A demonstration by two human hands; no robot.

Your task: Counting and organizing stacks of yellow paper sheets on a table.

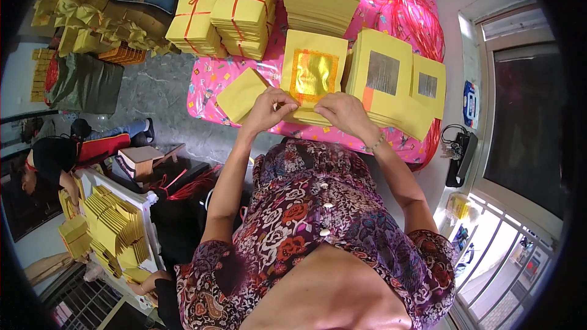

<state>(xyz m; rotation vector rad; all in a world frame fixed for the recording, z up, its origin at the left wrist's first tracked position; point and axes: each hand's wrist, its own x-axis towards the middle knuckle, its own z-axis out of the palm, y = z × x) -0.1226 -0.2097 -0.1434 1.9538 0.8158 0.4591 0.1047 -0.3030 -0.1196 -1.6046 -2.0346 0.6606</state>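
Note:
In front of me lies a stack of yellow joss paper, its top sheet (pixel 292 46) bearing a shiny gold foil square with an orange border. My left hand (pixel 272 109) pinches the near left part of this sheet, thumb against the fingers. On the near right part, my right hand (pixel 343 113) has its thumb and fingers pressed together in the same way. The near edge between both hands looks slightly bent up. Beside my left hand rests a tilted yellow sheet or thin pile (pixel 241 95). Right of my right hand are yellow stacks with silver foil squares (pixel 383 72).
A pink patterned cloth (pixel 205 88) covers the table. Bundles tied with red ribbon (pixel 241 12) and a tall stack (pixel 321 6) stand farther back. Loose red ribbons (pixel 419 9) hang at the right. At lower left, other people handle yellow paper piles (pixel 116 220) on a white table.

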